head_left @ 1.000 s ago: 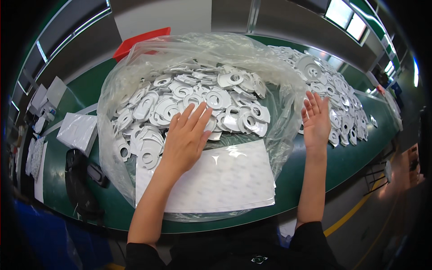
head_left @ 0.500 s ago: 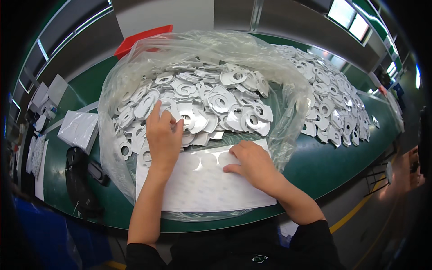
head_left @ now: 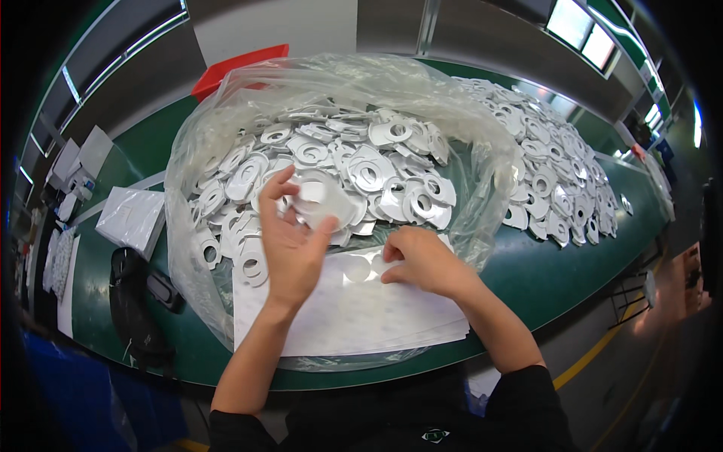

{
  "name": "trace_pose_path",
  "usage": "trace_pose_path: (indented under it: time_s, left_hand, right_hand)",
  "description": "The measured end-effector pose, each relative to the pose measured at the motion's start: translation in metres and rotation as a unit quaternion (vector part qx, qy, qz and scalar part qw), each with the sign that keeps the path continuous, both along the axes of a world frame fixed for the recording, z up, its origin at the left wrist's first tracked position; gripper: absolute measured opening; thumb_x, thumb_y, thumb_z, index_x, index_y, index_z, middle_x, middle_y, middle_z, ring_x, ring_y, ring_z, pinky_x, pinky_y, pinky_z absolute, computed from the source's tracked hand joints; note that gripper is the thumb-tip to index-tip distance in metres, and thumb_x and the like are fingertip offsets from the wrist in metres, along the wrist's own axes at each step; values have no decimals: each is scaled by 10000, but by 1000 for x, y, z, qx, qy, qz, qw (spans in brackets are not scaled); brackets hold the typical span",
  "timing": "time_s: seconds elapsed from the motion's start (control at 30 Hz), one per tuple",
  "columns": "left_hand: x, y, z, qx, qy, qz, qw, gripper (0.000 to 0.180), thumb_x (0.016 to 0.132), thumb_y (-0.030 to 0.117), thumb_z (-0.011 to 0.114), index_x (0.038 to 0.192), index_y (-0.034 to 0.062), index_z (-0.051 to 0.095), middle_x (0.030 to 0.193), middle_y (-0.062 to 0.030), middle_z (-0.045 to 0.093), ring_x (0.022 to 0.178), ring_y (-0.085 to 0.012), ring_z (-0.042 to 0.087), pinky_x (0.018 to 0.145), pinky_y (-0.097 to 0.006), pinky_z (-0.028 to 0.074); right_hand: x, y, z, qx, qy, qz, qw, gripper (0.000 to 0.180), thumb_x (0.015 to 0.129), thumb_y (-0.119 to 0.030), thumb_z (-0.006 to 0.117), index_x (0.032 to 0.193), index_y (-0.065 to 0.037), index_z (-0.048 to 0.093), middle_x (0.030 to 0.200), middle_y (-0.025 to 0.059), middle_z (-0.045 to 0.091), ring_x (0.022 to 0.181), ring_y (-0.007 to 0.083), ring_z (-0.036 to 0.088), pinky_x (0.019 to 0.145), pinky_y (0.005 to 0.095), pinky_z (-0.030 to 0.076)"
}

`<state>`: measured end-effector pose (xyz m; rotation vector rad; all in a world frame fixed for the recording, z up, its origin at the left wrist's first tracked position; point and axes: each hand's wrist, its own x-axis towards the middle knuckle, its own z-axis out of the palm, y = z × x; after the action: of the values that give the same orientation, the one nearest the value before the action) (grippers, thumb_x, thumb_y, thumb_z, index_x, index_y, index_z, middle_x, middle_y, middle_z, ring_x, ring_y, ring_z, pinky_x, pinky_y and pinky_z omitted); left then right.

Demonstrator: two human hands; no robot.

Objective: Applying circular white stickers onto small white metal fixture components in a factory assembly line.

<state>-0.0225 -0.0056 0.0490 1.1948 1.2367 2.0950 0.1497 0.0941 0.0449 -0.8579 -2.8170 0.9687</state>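
Above the near side of a heap of flat white parts with round holes [head_left: 369,175], my left hand [head_left: 292,245] has its thumb and fingers around one pale flat part [head_left: 322,197], which is blurred by motion. My right hand [head_left: 422,260] is at the top edge of a stack of white sheets [head_left: 361,320], its thumb and index finger pinched at a pale round sticker [head_left: 381,265]. Another round sticker [head_left: 357,269] shows on the sheet just left of those fingers. Whether the pinched sticker is lifted, I cannot tell.
A clear plastic bag [head_left: 192,162] surrounds the heap on the green table [head_left: 520,290]. A second heap of parts [head_left: 557,169] lies right. A red bin [head_left: 237,66] stands behind. Left are a wrapped white package [head_left: 134,215], a black pouch [head_left: 134,309] and a dark device [head_left: 163,290].
My left hand has moved slightly right and opened wider around the pale part, now lifted and blurred. My right thumb has drawn in toward the index finger. The sheets have shifted a little right.
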Motion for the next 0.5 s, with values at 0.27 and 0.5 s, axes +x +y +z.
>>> trace_pose_path:
  time_s: [0.27,0.5]
  left_hand:
    - [23,-1,-45,-163,-382,-267,870,398,862,-2,570,1241,20,450,1183,-117,544,1114,-190,522,956,-345,433]
    - [17,7,-54,-90,-494,-312,807,282,990,247,364,1015,21,532,1280,-219,483,1167,-299,484,1041,-404,357]
  right_hand:
    - [10,-23,-5,83,80,1,993,145,691,-116,732,722,-16,631,825,134,575,850,319,553,759,398,455]
    - [22,-6,4,30,73,82,994,138,738,-108,699,780,-24,598,805,111,570,833,269,558,738,363,455]
